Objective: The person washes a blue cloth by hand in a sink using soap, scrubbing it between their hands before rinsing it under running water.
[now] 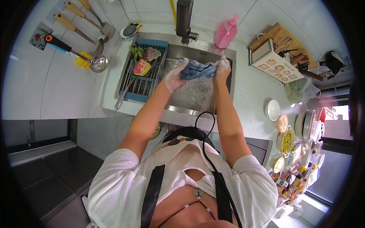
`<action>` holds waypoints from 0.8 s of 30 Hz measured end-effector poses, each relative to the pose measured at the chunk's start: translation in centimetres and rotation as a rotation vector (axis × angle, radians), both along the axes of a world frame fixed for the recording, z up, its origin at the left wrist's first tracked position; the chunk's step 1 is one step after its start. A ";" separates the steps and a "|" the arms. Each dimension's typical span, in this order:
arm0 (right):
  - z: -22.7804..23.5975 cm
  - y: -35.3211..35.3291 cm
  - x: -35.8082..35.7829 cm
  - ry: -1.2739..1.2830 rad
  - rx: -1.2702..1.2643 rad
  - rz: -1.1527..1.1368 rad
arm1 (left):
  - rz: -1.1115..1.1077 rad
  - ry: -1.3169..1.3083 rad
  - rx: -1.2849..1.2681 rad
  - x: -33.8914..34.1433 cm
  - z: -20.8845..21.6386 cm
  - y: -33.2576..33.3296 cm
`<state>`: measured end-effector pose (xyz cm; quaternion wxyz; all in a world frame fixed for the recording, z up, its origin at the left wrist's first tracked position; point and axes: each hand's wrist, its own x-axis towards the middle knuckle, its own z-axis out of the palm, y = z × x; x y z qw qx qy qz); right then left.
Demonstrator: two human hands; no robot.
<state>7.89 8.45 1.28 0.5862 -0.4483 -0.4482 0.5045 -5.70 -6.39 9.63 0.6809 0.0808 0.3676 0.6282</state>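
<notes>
My left grip (175, 78) and right grip (223, 70), both soapy, are closed around opposite ends of the crumpled mottled-blue fabric cloth (200, 71). Cloth's stretched between them, above the rectangular stainless-steel sink (182, 109).

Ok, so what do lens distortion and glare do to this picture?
Head view, edges: dark rounded border, bent seams in the wall tiles; head view, right: glare washes out part of the window; head view, centre: folds readable on the blue cloth.

Cloth (200, 71): matt, wrinkled fabric; sink (182, 110): smooth mtl; pump btl (226, 34): glossy plstc; ladle (99, 63): shiny mtl.
</notes>
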 end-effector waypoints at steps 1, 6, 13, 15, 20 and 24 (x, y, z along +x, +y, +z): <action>-0.9 1.1 0.8 0.267 -0.053 0.063 | 0.016 0.009 0.038 -0.9 -0.8 -0.5; 2.3 -0.9 2.6 0.268 -0.273 0.240 | 0.122 -0.066 0.065 -2.7 -3.6 -0.2; 2.1 -2.6 3.9 -0.237 -0.139 0.596 | 0.222 -0.117 0.160 -2.5 -3.1 1.6; 2.3 -3.1 3.8 -0.335 -0.109 0.715 | 0.146 -0.118 0.127 -2.4 -2.1 1.7; 1.4 -3.5 2.2 -0.457 0.044 0.910 | 0.159 -0.047 0.150 -1.7 -1.9 2.3; 2.4 -5.1 1.4 -0.764 0.034 0.934 | 0.158 -0.102 0.204 -1.8 -2.3 2.1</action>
